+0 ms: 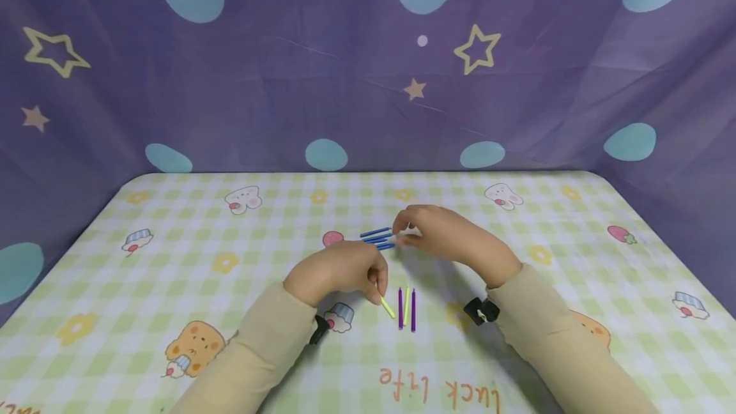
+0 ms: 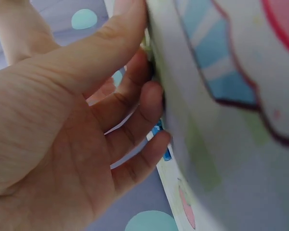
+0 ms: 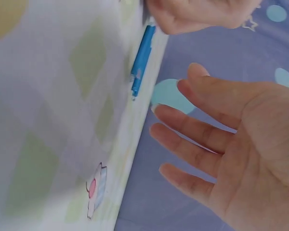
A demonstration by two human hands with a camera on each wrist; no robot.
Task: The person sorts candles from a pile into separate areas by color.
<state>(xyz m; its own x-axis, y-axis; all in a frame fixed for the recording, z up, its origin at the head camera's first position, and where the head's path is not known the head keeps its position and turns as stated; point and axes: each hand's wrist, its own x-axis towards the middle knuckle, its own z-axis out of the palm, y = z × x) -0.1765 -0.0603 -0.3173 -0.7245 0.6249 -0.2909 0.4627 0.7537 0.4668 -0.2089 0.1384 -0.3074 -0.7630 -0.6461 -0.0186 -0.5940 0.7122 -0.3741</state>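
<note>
Thumb and fingers of the left hand (image 1: 346,267) are pinching a yellow-green stick (image 1: 388,307), slim, straight and pale, near the middle of the checked tablecloth (image 1: 259,302). It is slanting out of the grip, its upper part disappearing behind the fingers and its free end pointing near and to the right. Just right of that end, two glossy dark purple sticks (image 1: 400,308) are lying side by side, pointing near to far, with a second yellow-green stick (image 1: 406,306) running between them. Farther off, several bright blue sticks (image 1: 377,239) are lying crosswise in a loose bunch, roughly left to right. The right hand (image 1: 445,234) is hovering beside their right ends, its fingers bending loosely and gripping nothing; whether the fingertips are touching the blue ones, I cannot tell. A purple backdrop (image 1: 368,107) is hanging beyond the far edge.
</note>
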